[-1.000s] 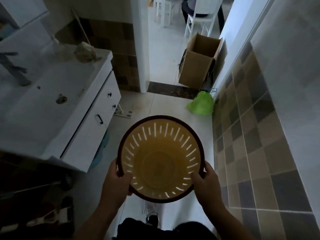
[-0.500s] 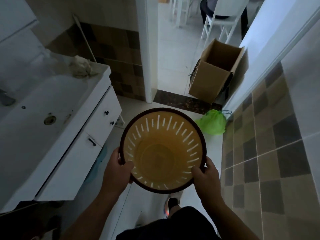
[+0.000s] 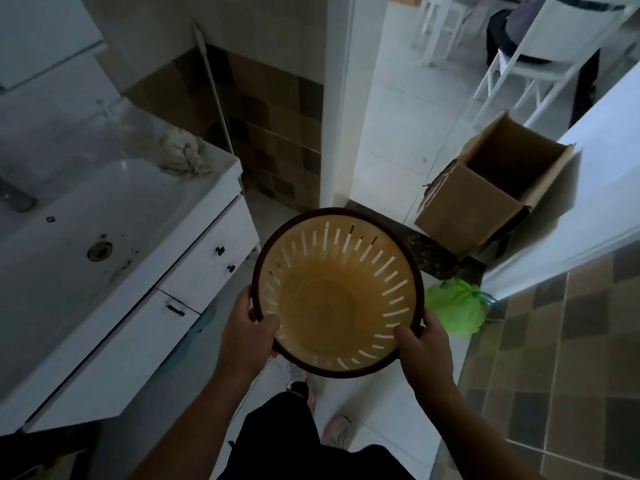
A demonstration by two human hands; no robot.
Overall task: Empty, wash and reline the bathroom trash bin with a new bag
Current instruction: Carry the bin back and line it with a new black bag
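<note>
A round yellow trash bin (image 3: 332, 306) with slotted walls and a dark brown rim is held up in front of me, its mouth facing the camera and nothing inside it. My left hand (image 3: 247, 327) grips the rim at the lower left, thumb inside. On the lower right of the rim my right hand (image 3: 420, 337) grips the same way. A tied green trash bag (image 3: 455, 308) lies on the floor by the tiled wall, just right of the bin.
A white vanity with sink (image 3: 86, 230) and drawers (image 3: 207, 261) stands at the left, a crumpled rag (image 3: 181, 155) on its corner. An open cardboard box (image 3: 485, 192) sits in the doorway ahead. A white chair (image 3: 540, 60) stands beyond. Tiled wall (image 3: 571, 341) at the right.
The view has moved forward towards the doorway; the bin stays in both hands, and the box and green bag appear closer.
</note>
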